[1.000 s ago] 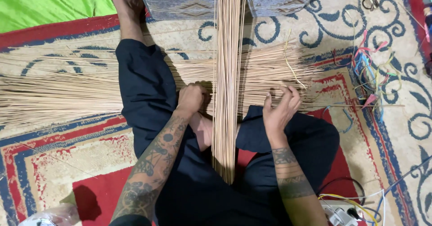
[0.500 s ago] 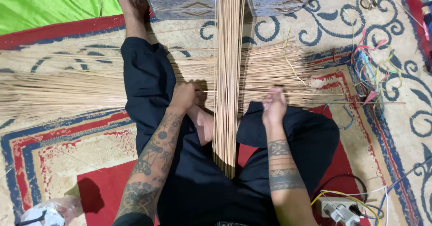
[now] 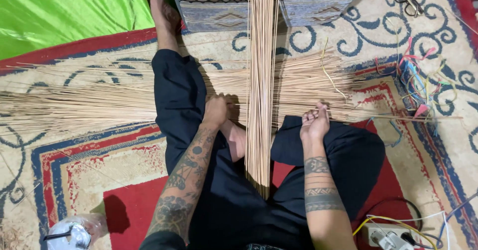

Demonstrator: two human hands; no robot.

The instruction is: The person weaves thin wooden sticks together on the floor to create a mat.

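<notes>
Hands (image 3: 264,118) seemingly gripping crossed reed bundles (image 3: 260,80), patterned rug (image 3: 99,150)

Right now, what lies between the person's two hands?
In the head view, a bundle of thin, pale sticks runs lengthwise between the left hand and the right hand, crossing over a sideways layer of similar sticks on the patterned rug.

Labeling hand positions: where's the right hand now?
In the head view, the right hand sits right of the upright bundle of sticks, fingers curled on the crosswise sticks, just above the right knee.
</notes>
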